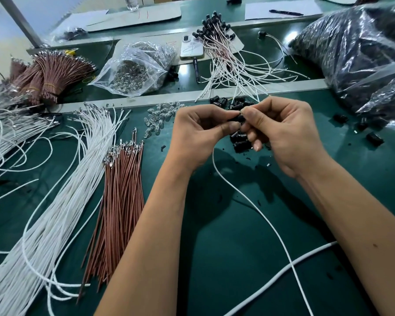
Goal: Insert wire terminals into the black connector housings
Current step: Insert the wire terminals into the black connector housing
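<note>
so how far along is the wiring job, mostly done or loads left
Early on, by the look of it. Done: a pile of finished assemblies lies at the far side, housings already on their wires. In hand: both hands, left hand and right hand, pinch one black housing with a white wire trailing from it. Left: big bundles of white wires and brown wires, plus loose housings.

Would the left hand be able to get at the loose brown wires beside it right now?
Probably not yet: the left hand pinches the black housing. The brown wires lie uncovered just left.
</note>
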